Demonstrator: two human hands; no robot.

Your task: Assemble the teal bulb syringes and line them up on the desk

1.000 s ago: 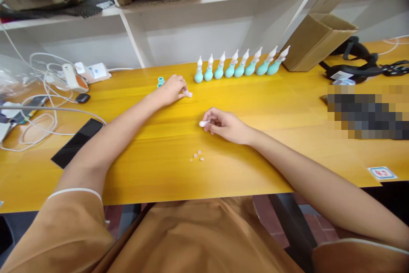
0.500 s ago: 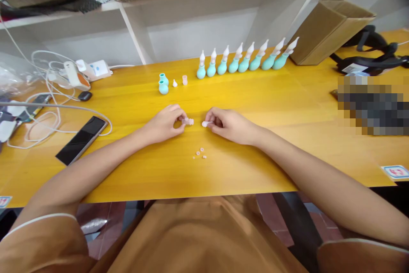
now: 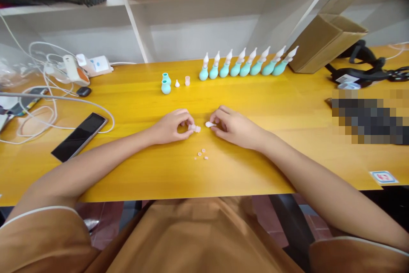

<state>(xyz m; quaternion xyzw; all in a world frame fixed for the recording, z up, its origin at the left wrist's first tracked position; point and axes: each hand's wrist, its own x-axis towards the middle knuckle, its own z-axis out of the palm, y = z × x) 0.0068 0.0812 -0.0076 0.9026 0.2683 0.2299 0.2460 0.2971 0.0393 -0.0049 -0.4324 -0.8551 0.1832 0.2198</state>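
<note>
My left hand (image 3: 171,127) pinches a small pink cap (image 3: 194,128) and my right hand (image 3: 234,127) pinches a white tip (image 3: 209,124), both low over the mid worktop (image 3: 287,107), nearly touching. I judge they should meet straight, end to end. Behind stand eight finished droppers (image 3: 246,65), two teal bulbs (image 3: 165,84); three tiny rings (image 3: 202,154) lie near me.
</note>
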